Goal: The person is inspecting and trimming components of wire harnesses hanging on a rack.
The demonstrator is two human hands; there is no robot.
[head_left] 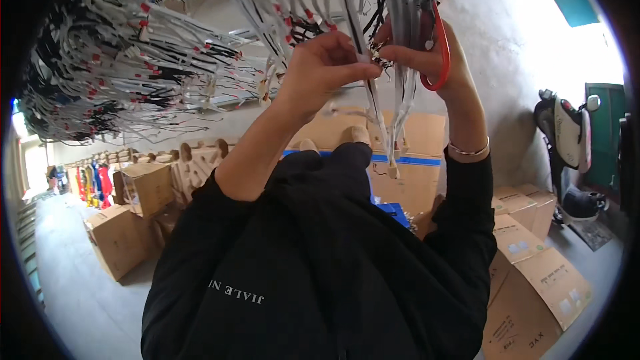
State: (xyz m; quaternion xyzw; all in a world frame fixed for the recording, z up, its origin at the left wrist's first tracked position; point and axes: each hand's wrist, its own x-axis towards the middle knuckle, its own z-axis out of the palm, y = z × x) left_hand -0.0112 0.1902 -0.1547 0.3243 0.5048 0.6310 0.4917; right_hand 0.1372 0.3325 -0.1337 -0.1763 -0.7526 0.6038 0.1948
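My left hand (315, 72) is closed, thumb and fingers pinching a slim wire harness (375, 103) sleeved in translucent grey-white tubing with a dark line along it. Close beside it, my right hand (456, 63) is closed around red-handled scissors (445, 43), whose blades point upward. Its thumb reaches toward the left fingertips, across a hanging bundle of similar sleeved wires (402, 17). Part of the right fingers is hidden behind that bundle. A small white connector (393, 171) dangles at the lower end of the wires, below both hands.
Many sleeved wire harnesses (127, 60) with red and black ends hang in a thick mass at upper left. Cardboard boxes (130, 243) stand on the left floor, and more cartons (523, 293) are at lower right. A scooter (563, 130) is parked near the right wall.
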